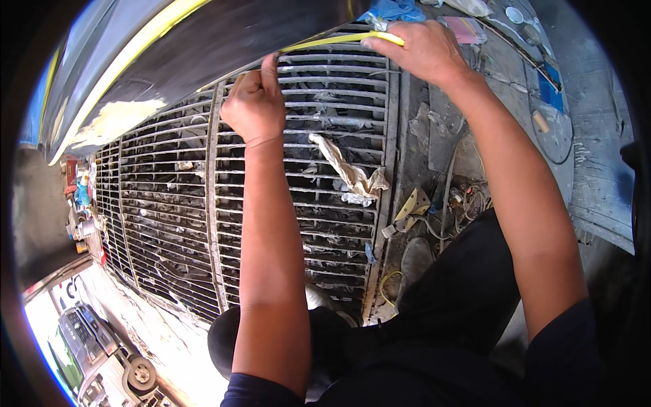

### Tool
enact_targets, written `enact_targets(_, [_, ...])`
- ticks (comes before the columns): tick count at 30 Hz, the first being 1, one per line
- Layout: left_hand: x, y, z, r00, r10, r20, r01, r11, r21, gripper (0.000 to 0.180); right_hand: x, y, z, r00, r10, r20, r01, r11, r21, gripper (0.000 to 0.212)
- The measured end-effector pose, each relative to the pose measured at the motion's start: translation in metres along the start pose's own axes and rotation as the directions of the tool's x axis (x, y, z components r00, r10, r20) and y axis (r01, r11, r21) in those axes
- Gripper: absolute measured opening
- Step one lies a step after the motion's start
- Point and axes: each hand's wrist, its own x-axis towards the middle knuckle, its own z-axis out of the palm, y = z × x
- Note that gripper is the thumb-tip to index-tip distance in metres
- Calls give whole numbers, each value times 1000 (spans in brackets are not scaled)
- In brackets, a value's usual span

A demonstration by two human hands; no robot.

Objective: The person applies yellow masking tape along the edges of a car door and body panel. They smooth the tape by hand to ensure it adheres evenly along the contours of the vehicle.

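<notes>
A narrow strip of yellow tape (332,40) runs between my two hands along the lower edge of a dark, glossy vehicle panel (258,37). My right hand (430,54) is closed on the tape's wider right end, thumb and fingers pinching it. Whether a roll sits inside that hand is hidden. My left hand (254,105) has its fingers curled and its thumb raised at the panel's edge, where the tape's other end meets the thumb tip. Another yellow band (129,68) follows the panel further up on the left.
Beneath me lies a metal floor grating (298,163) with debris under its bars. Crumpled cloth or paper (349,166) rests on it. Right of it are a yellowish tool-like piece (412,209) and tangled cord (475,203). Blue plastic (393,12) lies ahead; a truck (91,346) stands outside, lower left.
</notes>
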Motion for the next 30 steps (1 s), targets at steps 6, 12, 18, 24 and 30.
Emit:
enact_targets(6, [3, 13, 1, 998, 45, 53, -45, 999, -5, 48, 10, 13, 9, 987, 154, 56, -158, 984, 77, 58])
enact_targets(12, [1, 28, 7, 997, -4, 81, 5, 1000, -12, 50, 15, 1, 12, 974, 222, 44, -226, 967, 118, 59])
enact_targets(18, [3, 46, 20, 995, 29, 92, -35, 998, 61, 55, 18, -4, 14, 944, 315, 97, -323, 942, 88, 63])
enact_targets(24, [3, 73, 43, 996, 28, 87, -40, 990, 139, 56, 17, -4, 16, 937, 335, 99, -343, 937, 72, 71])
enact_targets(30, [6, 98, 65, 994, 102, 38, -107, 979, 176, 56, 18, -5, 23, 934, 352, 59, -356, 928, 110, 70])
